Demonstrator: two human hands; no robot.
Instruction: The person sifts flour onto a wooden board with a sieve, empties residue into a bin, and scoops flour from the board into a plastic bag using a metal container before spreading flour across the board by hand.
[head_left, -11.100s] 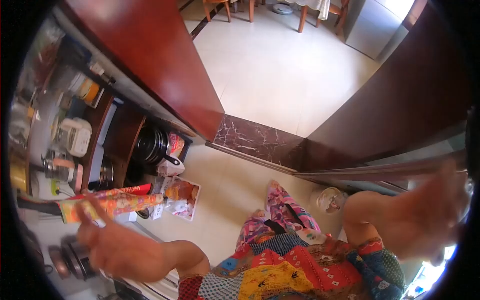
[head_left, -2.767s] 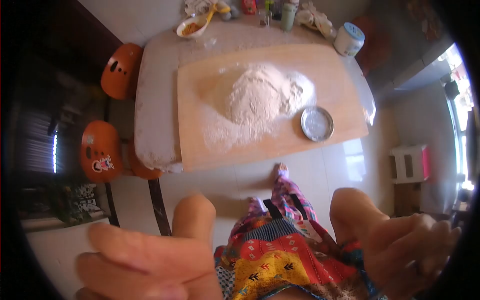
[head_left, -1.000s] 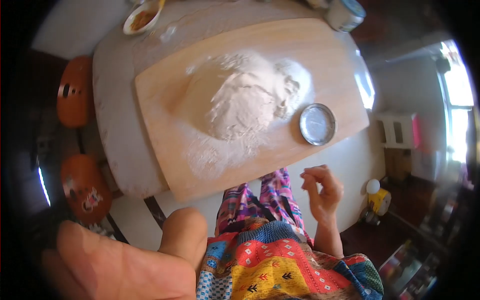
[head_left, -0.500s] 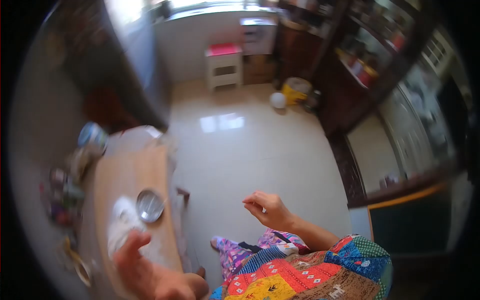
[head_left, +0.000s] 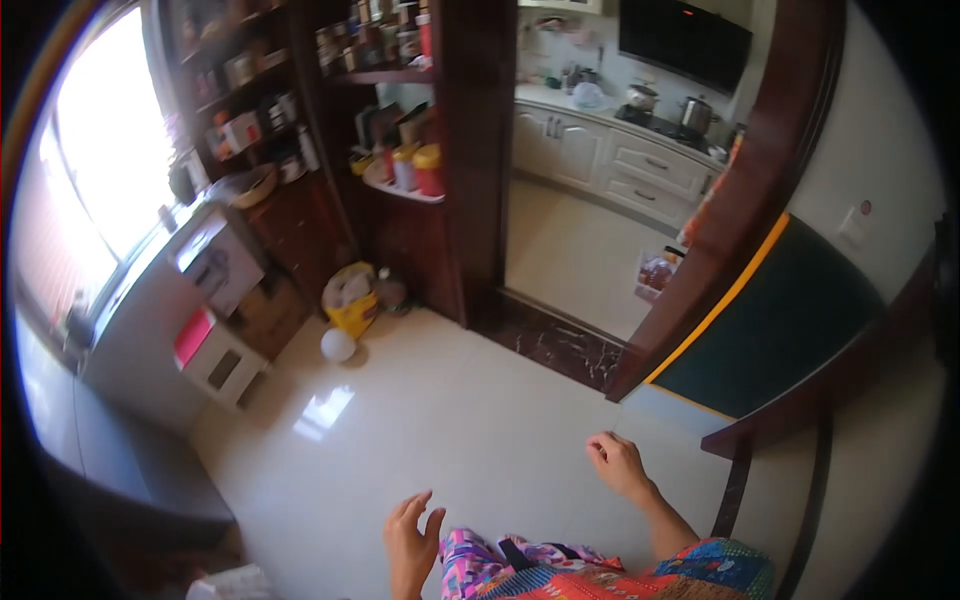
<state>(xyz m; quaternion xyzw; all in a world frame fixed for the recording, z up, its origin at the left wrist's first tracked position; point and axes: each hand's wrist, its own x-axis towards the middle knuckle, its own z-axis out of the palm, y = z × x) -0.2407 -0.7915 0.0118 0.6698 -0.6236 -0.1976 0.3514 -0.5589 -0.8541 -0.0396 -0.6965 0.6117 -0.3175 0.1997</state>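
Head view now faces away from the flour board and its round metal tin, which filled the frame a second ago and are gone from sight; you have turned toward the doorway (head_left: 570, 250) that leads into the kitchen. Both of your hands are empty. Your left hand (head_left: 412, 540) hangs low in front of you with the fingers spread and loosely open, gripping nothing. Your right hand (head_left: 618, 464) is raised a little further forward, fingers curled in loosely, also holding nothing. Under both hands lies the pale tiled floor (head_left: 440, 420), the only thing near them. Ahead of your left hand, well apart, a white ball (head_left: 337, 344) rests on the floor beside a yellow container (head_left: 352, 305), and beyond them stand dark shelves (head_left: 400, 120) crowded with jars. Off to the left of that hand sits a white stool with a pink top (head_left: 215, 350). To the right of your right hand a dark wooden table edge (head_left: 800, 420) comes into frame. Judging from this, kneading is paused while you walk off.
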